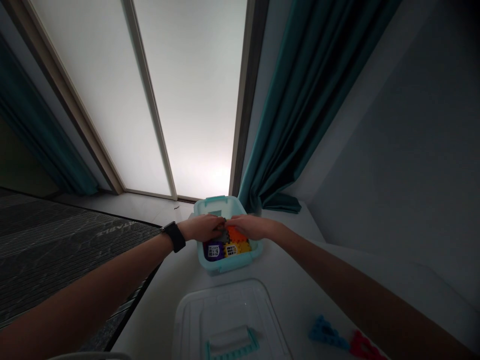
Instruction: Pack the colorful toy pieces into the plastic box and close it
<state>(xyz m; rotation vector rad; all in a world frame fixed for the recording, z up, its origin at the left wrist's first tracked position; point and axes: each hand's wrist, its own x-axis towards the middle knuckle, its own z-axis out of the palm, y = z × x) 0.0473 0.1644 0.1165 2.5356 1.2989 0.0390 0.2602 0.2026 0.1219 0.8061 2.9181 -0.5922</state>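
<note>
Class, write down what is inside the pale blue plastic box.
Purple, orange and yellow interlocking toy blocks lie in the box; the left hand and right hand cover the rest, hiding those pieces.

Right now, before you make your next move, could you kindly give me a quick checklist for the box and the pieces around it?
1. Hands over the box: ok. The left hand and right hand meet above the box.
2. Lid off the box: ok. The lid lies apart from it, nearer you.
3. Pieces inside: ok. A purple piece, an orange piece and a yellow piece show.
4. All pieces together: not ok. A blue piece and a red piece lie outside the box.
5. A piece held in either hand: cannot tell; the hands hide it.
</note>
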